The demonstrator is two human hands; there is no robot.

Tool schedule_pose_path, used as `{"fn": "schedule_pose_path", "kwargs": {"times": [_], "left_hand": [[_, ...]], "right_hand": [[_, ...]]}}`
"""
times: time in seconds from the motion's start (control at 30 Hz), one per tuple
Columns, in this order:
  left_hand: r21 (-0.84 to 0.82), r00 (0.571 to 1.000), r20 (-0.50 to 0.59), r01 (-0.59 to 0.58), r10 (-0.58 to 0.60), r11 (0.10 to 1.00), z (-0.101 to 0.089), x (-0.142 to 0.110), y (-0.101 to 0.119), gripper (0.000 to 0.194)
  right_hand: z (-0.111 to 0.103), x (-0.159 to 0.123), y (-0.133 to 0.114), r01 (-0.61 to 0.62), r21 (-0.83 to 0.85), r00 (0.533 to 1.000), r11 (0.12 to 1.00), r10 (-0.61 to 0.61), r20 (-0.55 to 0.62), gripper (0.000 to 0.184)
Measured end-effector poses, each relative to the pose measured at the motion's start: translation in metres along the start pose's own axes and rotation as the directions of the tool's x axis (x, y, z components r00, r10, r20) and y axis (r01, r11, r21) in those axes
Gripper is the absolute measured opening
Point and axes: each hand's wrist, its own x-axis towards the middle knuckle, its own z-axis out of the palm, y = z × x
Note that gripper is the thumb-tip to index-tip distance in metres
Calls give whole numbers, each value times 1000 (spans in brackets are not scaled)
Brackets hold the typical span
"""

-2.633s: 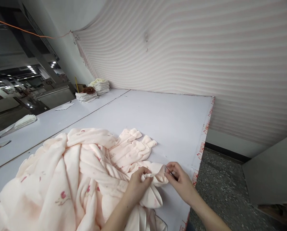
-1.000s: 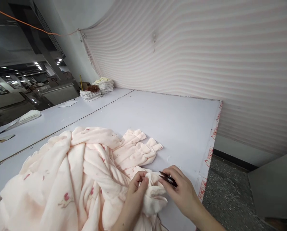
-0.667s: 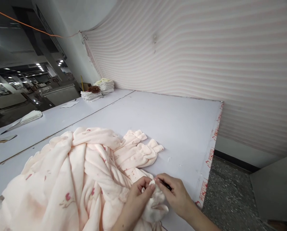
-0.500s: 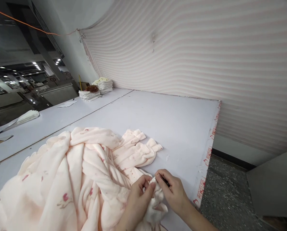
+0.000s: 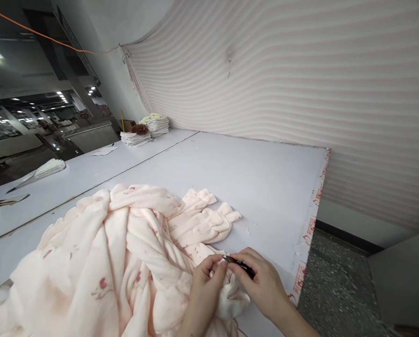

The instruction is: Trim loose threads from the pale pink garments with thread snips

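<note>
A pale pink garment (image 5: 125, 262) with small red and brown prints lies bunched on the table. My left hand (image 5: 207, 283) pinches a bit of its fabric near the right side, thumb against fingers. Close beside it, my right hand (image 5: 256, 274) is closed around small black thread snips (image 5: 242, 266). Their tip points left and meets the fabric at my left fingertips. A gathered whitish part of the garment (image 5: 232, 299) hangs below both hands. Ruffled ends (image 5: 213, 220) of the garment spread out just beyond them.
The pale table (image 5: 265, 178) has red-printed tape (image 5: 309, 229) along its right edge. Folded cloth stacks (image 5: 153, 125) stand at the far left corner, with a white cloth bundle (image 5: 50, 168) nearer. A striped sheet (image 5: 283, 70) hangs behind the table.
The snips now show more fully, their tip brought to the fabric at my left fingertips. My right hand has turned slightly. The whole view has shifted a little.
</note>
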Motion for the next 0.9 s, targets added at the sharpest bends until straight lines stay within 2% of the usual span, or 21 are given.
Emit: {"fn": "schedule_pose_path", "kwargs": {"times": [0.1,0.2,0.4,0.47,0.53,0.67,0.73,0.77,0.83,0.9], "left_hand": [[143,999,-30,-38,42,989,1,-3,2,30],[258,993,-49,-87,103,962,1,-6,4,27],[459,957,8,-260,289,850,0,-7,0,20],[510,925,44,-344,376,788,1,-8,-3,18],[572,879,59,-418,473,706,2,-10,-5,17],[673,784,65,-491,617,553,3,-14,-6,16],[691,756,74,-509,650,513,3,-15,-5,16],[695,746,81,-518,662,498,3,-16,-4,16],[703,726,104,-537,680,466,3,-16,-3,16],[714,708,138,-556,692,426,3,-17,-3,17]], "right_hand": [[1,2,0,-23,20,1000,1000,23,-2,19],[-1,3,2,-55,110,998,992,53,21,17],[-5,8,8,-249,358,968,900,240,70,26],[-7,9,3,-287,399,957,871,250,145,31],[-9,10,-3,-272,399,957,875,205,203,24],[-22,0,-9,-172,422,980,890,110,166,18],[-31,-8,-6,-225,480,959,848,106,262,18],[-35,-12,-4,-271,482,934,833,106,341,17],[-42,-18,-1,-310,411,894,857,115,433,15],[-45,-18,1,-268,297,909,917,138,393,17]]}}
